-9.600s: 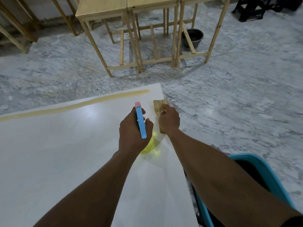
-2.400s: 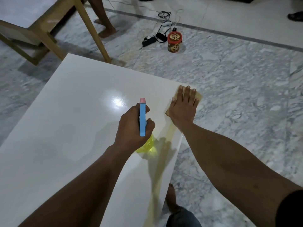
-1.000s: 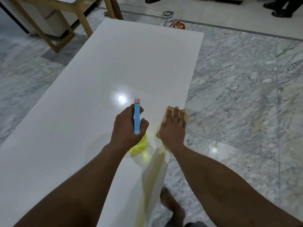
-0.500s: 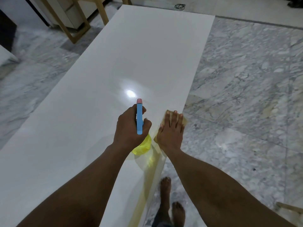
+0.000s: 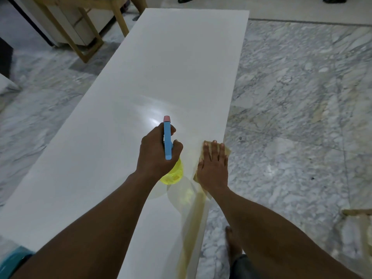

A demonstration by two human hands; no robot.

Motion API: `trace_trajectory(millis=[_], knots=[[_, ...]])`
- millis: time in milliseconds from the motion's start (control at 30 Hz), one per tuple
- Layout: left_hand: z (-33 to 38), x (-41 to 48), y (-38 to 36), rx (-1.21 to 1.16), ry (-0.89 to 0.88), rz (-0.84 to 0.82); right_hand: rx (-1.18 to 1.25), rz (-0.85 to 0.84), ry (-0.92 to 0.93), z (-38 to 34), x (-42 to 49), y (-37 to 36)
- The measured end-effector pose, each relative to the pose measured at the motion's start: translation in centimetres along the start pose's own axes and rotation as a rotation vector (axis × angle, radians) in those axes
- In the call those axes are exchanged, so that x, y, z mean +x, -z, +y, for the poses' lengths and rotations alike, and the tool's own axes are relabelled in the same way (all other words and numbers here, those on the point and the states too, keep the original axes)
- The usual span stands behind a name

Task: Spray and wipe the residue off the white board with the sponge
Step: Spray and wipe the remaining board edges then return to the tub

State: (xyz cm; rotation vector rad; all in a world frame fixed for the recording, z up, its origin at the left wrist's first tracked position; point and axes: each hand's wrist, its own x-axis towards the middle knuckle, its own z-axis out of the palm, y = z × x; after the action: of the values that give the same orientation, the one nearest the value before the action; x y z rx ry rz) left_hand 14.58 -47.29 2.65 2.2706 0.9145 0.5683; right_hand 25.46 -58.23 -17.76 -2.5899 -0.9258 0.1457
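A long white board runs away from me across the floor. A yellowish residue strip follows its right edge near me; a fainter trace continues ahead of my hand. My left hand grips a yellow spray bottle with a blue trigger head and pink nozzle, held just above the board. My right hand lies flat on a tan sponge, pressing it onto the board's right edge; the sponge is mostly hidden under the palm.
Grey marble floor surrounds the board. A wooden table frame stands at the far left. My bare foot is beside the board's right edge. A blue tub rim shows at the bottom left. Another wooden piece sits at the right.
Over the earlier frames I moved around the board from one edge to its long right edge. In the last second the view shifted slightly and both hands stayed together on that edge.
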Motion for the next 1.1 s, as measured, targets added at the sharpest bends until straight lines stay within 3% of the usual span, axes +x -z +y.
trace_trajectory(millis=[467, 767, 1100], knots=[[-5.3, -17.3, 7.1, -0.046, -0.041, -0.125, -0.008, 0.022, -0.032, -4.2, -20.8, -1.5], [-5.8, -22.6, 8.2, -0.046, -0.03, -0.174, -0.012, -0.012, 0.022, -5.8, -30.8, -2.3], [-5.5, -24.2, 8.3, -0.049, -0.031, -0.183, 0.195, -0.008, 0.017, -6.6, -39.1, -1.3]])
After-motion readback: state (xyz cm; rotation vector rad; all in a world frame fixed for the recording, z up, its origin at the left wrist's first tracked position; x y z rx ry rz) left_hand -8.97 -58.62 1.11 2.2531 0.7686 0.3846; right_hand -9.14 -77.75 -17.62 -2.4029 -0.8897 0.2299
